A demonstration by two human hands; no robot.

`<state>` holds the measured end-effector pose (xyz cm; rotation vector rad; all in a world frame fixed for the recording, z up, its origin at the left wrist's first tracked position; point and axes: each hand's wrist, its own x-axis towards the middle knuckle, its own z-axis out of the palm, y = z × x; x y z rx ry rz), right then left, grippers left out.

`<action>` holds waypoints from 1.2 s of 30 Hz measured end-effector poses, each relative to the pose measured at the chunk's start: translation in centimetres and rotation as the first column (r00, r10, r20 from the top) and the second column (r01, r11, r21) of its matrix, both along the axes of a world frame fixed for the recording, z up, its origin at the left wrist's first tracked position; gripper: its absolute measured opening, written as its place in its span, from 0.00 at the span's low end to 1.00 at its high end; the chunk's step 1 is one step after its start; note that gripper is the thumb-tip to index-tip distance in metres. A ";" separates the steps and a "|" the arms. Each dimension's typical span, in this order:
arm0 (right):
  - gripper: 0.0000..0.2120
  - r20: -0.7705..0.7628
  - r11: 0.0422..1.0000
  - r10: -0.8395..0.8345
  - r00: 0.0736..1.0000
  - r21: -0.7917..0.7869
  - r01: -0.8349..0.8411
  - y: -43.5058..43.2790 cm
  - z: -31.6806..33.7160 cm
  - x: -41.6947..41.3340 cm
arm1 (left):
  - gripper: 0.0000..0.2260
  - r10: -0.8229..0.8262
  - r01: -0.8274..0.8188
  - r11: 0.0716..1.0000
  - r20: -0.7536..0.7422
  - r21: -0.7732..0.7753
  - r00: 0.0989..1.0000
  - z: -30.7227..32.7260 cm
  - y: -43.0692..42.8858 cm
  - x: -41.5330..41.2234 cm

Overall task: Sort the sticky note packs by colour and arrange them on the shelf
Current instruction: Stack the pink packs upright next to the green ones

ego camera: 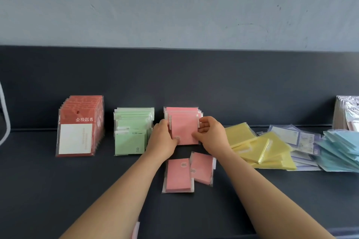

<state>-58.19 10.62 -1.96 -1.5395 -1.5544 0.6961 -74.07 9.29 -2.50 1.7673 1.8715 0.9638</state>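
A pink pack (184, 132) of sticky notes, sealed in a clear sleeve with a small dark mark near its lower left corner, stands upright at the front of the pink row (182, 111) in the middle of the dark shelf (252, 200). The row behind it leans back toward the shelf's raised rear wall, each pack showing only its top edge.

The left hand (164, 139) grips the pack's left edge, thumb on the front face and fingers curled behind. The right hand (210, 136) pinches the right edge, thumb low on the front and fingers bent around the upper corner. Both forearms reach in from the bottom of the view, nearly mirrored.

Two more pink packs lie flat just in front of the hands: one (178, 175) square to the shelf edge, the other (202, 169) beside it on the right and tilted, their edges seemingly touching.

To the left stand a green row (132, 132) and, farther left, a red row (79, 126) with a white card on its front pack. To the right lie loose heaps: yellow packs (258, 147), then pale purple packs (303, 141), then blue packs (342, 149). At the far right edge something wrapped in clear plastic stands, too cropped to identify.
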 end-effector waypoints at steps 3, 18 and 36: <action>0.26 0.036 0.999 -0.041 0.998 0.030 0.040 -0.1 0.0 -0.1 | 0.22 0.018 -0.018 1.000 0.032 0.019 0.999 0.1 0.1 0.1; 0.17 0.237 0.992 0.129 0.963 -0.035 -0.124 -0.3 -0.2 -0.8 | 0.22 -0.004 0.001 0.999 -0.069 -0.042 0.998 0.6 0.4 -0.2; 0.38 0.508 0.901 0.404 0.761 -0.364 -0.235 -6.2 4.9 2.4 | 0.39 -0.331 0.238 0.888 -0.185 -0.394 0.925 4.8 -5.7 -2.2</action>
